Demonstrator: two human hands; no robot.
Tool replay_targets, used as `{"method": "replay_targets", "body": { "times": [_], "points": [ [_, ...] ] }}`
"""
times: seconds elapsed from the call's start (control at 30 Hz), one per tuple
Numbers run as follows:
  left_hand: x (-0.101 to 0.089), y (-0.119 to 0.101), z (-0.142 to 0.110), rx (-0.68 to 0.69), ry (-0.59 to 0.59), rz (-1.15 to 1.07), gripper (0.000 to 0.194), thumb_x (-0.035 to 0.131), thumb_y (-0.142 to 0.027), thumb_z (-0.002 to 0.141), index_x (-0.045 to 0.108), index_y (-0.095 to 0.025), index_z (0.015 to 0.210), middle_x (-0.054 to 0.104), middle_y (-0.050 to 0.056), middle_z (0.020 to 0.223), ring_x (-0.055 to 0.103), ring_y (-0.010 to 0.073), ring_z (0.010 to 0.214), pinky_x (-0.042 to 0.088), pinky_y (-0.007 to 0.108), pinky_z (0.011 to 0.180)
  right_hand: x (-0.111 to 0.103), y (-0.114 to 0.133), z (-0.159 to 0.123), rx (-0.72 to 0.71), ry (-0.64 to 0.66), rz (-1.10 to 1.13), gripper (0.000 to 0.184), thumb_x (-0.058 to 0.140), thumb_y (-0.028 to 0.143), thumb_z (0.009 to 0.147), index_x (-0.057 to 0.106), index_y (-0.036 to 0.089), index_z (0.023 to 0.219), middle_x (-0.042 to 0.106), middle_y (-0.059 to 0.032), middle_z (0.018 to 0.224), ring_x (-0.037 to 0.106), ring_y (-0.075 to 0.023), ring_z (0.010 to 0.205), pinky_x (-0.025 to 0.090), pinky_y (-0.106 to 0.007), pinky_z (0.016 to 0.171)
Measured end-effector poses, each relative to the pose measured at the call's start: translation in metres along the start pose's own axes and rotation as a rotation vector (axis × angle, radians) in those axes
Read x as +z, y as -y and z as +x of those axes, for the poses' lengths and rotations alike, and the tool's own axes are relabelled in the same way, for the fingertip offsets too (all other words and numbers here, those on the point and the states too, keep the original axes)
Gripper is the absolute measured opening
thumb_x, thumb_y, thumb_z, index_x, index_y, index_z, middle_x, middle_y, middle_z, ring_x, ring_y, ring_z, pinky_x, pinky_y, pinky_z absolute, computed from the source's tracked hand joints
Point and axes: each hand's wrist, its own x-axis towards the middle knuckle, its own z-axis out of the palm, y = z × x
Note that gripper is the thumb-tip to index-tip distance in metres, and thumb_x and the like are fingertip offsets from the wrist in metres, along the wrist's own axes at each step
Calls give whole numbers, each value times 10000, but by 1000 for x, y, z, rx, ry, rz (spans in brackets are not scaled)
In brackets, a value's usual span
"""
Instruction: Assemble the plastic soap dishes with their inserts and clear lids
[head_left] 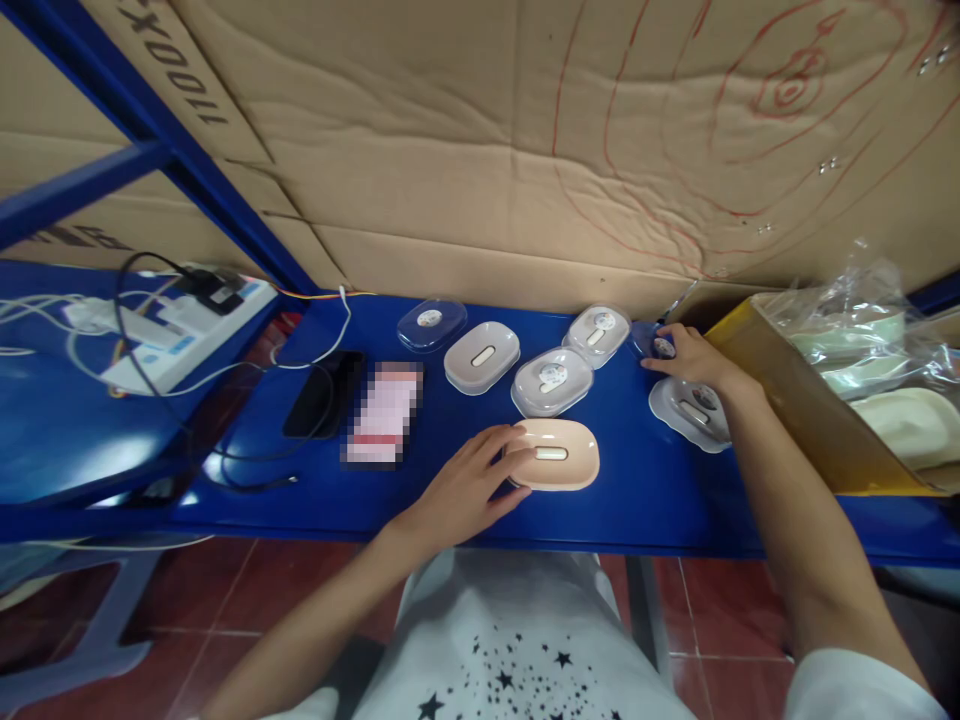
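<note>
A peach oval soap dish point(577, 465) with a pale bar in its middle lies near the table's front edge. My left hand point(469, 480) grips its left end, fingers over the rim and thumb at the near side. At the back right, my right hand point(694, 355) has its fingers and thumb around a clear lid point(643, 340) with a round sticker. Just below that hand sits a grey lidded dish point(675, 410), partly hidden by my wrist. Two lidded dishes, one white point(598, 333) and one grey point(540, 390), stand between my hands.
An uncovered grey dish point(469, 365) and a loose clear lid point(431, 325) lie at the back left. Two phones, one dark point(311, 400) and one lit point(384, 415), lie beside cables and a power strip point(180, 345). An open box point(810, 420) of bagged dishes stands right.
</note>
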Motion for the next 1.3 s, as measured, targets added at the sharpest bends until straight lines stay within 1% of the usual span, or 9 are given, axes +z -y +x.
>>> {"method": "replay_targets", "body": {
  "times": [0.17,0.27,0.33,0.4,0.47,0.57,0.67,0.9,1.3],
  "points": [
    [5,-2,-2,40,4,-16,173,667,-279,1065,642,-257,1235,618,95,1490,532,304,1499,527,529,1224,-27,26,-25,84,-125,-80,628,733,538,929,633,117,1384,608,-262,1395,646,-353,1169,488,-506,983],
    [4,-4,-9,71,42,-15,170,659,-305,1075,635,-256,1236,634,86,1477,523,306,1510,532,521,1214,-42,48,-69,70,-343,-93,554,700,585,968,656,188,1351,630,-223,1409,666,-365,1200,519,-513,960],
    [4,-5,-16,71,52,-21,191,655,-308,1078,629,-260,1261,631,89,1487,527,307,1507,538,519,1201,-39,63,-107,-54,-464,2,515,677,597,986,658,213,1329,659,-195,1385,663,-357,1257,551,-497,962],
    [6,-6,-22,45,50,-32,283,654,-318,1079,607,-277,1355,599,100,1537,548,306,1490,549,515,1186,-24,79,-145,-242,-434,160,461,668,545,1006,643,232,1343,647,-179,1434,666,-340,1303,590,-487,977],
    [8,-7,-29,-3,24,-51,445,666,-349,1075,535,-299,1498,531,122,1613,556,312,1486,558,520,1182,-1,97,-178,-434,-297,223,483,726,503,980,619,244,1374,611,-172,1513,605,-360,1416,567,-546,1088],
    [10,-5,-34,-57,-27,-81,651,687,-412,1062,395,-310,1635,413,156,1703,494,341,1546,548,550,1200,30,123,-210,-591,-114,257,539,756,448,968,577,239,1431,556,-174,1581,585,-342,1453,578,-528,1124],
    [10,-3,-34,-49,-12,-75,656,659,-439,1076,370,-338,1656,370,144,1736,480,343,1559,554,565,1193,44,140,-220,-669,-78,236,487,740,383,983,587,226,1418,575,-170,1560,582,-326,1455,594,-510,1117],
    [10,-1,-34,4,-6,-30,477,600,-434,1109,503,-335,1566,507,113,1651,588,296,1462,589,534,1153,49,150,-227,-759,-110,159,551,719,313,991,548,204,1503,611,-165,1560,469,-363,1566,549,-595,1183],
    [15,2,-31,-47,1,-29,489,594,-431,1116,478,-368,1587,495,101,1687,616,301,1447,596,518,1133,77,143,-232,-758,-160,75,846,693,347,1050,219,261,1745,528,-168,1646,255,-379,1675,511,-628,1236]
  ]
}}
